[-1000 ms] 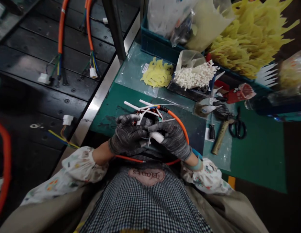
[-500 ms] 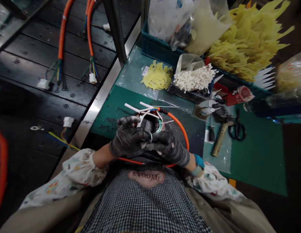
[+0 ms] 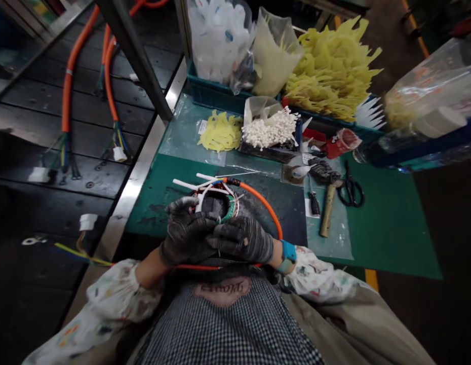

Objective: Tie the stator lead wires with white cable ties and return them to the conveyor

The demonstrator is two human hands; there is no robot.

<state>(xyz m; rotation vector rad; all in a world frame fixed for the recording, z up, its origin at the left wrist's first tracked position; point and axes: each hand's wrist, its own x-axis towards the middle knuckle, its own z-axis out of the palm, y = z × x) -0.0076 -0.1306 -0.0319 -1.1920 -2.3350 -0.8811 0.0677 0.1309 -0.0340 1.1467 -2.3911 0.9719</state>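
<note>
A ring-shaped motor stator (image 3: 232, 208) with a green inner band lies on the bench in front of me. White sleeved leads (image 3: 186, 184) stick out at its far left, and an orange cable (image 3: 264, 201) curves from it around to the right. Both gloved hands meet at its near edge around a thin white cable tie (image 3: 219, 220). My left hand (image 3: 188, 225) is closed there, its thumb side close to a white sleeve. Bent inward, the fingers of my right hand (image 3: 241, 238) close on the tie; a pale end shows below them. Fingertips partly hide each other.
Behind the stator lie yellow cut pieces (image 3: 221, 132) and a box of white cable ties (image 3: 271, 131). A hammer (image 3: 327, 208), scissors (image 3: 350, 190) and a small screwdriver (image 3: 314, 204) are on the right. A metal post (image 3: 136, 61) and a slatted conveyor (image 3: 26, 203) with orange cables stand left.
The view has turned, so the bench things appear shifted left. The white tie's loop between my fingertips looks smaller, and my right hand's fingers are curled further over it.
</note>
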